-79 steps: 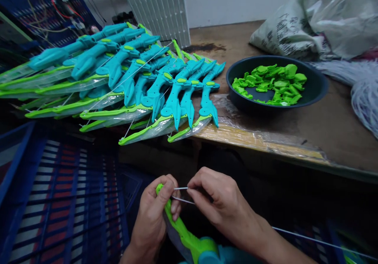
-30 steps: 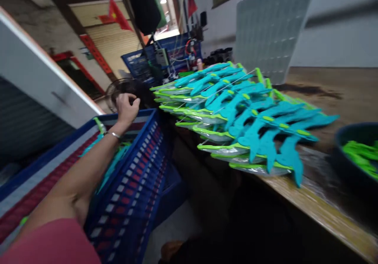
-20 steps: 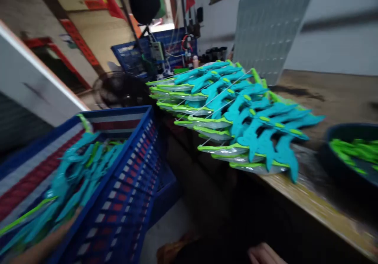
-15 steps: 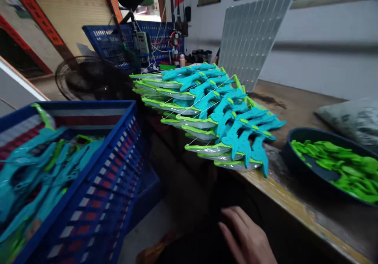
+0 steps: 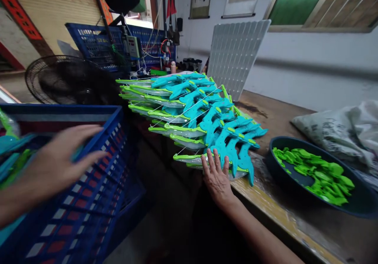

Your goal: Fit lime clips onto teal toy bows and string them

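Teal and lime-green plastic toy bows [image 5: 220, 128] with white strings lie stacked in overlapping rows at the table's edge. Against the near end of this stack is my right hand [image 5: 217, 179], fingers spread and pointing up, with nothing in its grasp. My left hand [image 5: 66, 157], somewhat blurred, reaches over the blue plastic crate [image 5: 97, 169] at the left. Its thumb and fingers are apart, and I see nothing between them. More teal and green pieces [image 5: 13, 157] lie inside the crate, partly covered by my left hand and forearm.
On the table [image 5: 283, 118], a dark round basin [image 5: 273, 163] holds lime-green plastic parts. A white woven sack [image 5: 336, 134] lies behind it. A grey ribbed panel [image 5: 236, 55] stands beyond the stack. A black fan [image 5: 59, 79] is behind the crate.
My right hand has risen from below the table edge to the near end of the bow stack, its fingers now spread. My left hand has come into plain view over the crate. The view has shifted right.
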Motion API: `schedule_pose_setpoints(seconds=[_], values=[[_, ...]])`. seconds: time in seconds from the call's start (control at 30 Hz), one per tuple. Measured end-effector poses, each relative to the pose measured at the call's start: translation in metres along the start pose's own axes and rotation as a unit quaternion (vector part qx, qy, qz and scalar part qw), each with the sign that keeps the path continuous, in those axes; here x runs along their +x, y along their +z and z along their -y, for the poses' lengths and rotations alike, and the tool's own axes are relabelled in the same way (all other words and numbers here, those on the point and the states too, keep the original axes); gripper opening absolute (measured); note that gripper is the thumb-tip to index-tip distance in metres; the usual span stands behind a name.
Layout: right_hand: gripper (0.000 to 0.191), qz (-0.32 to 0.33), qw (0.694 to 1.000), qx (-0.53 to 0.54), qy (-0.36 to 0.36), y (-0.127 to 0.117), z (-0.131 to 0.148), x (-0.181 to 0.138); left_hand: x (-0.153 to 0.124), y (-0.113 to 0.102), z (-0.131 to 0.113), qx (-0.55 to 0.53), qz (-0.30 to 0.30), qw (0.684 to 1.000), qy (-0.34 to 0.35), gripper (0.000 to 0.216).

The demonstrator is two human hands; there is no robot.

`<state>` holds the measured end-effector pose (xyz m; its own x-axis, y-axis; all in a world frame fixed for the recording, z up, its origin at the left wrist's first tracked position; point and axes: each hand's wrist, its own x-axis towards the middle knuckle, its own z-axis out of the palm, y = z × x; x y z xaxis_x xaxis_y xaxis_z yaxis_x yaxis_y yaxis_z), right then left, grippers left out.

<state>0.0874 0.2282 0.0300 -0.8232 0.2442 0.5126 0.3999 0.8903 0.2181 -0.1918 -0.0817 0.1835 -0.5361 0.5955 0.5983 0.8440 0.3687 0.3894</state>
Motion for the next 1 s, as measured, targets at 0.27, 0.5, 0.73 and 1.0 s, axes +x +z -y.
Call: schedule_pose_setpoints(seconds=[0.27, 0.5, 0.73, 1.0], values=[[0.047, -0.055, 0.998, -0.019, 0.012, 0.024, 0.005, 0.014, 0.070, 0.179, -0.130, 0.250, 0.248, 0.860, 0.369, 0.083], [0.042, -0.042, 0.999, -0.019, -0.024, 0.041, -0.008, 0.033, 0.097, 0.217, -0.110, 0.312, 0.232, 0.862, 0.326, 0.070], [0.042, -0.033, 0.999, -0.018, -0.027, 0.062, -0.036, 0.050, 0.116, 0.249, -0.094, 0.288, 0.220, 0.881, 0.302, 0.070], [0.041, -0.042, 0.999, -0.023, -0.025, 0.080, -0.057, 0.075, 0.148, 0.267, -0.094, 0.304, 0.220, 0.870, 0.320, 0.074]])
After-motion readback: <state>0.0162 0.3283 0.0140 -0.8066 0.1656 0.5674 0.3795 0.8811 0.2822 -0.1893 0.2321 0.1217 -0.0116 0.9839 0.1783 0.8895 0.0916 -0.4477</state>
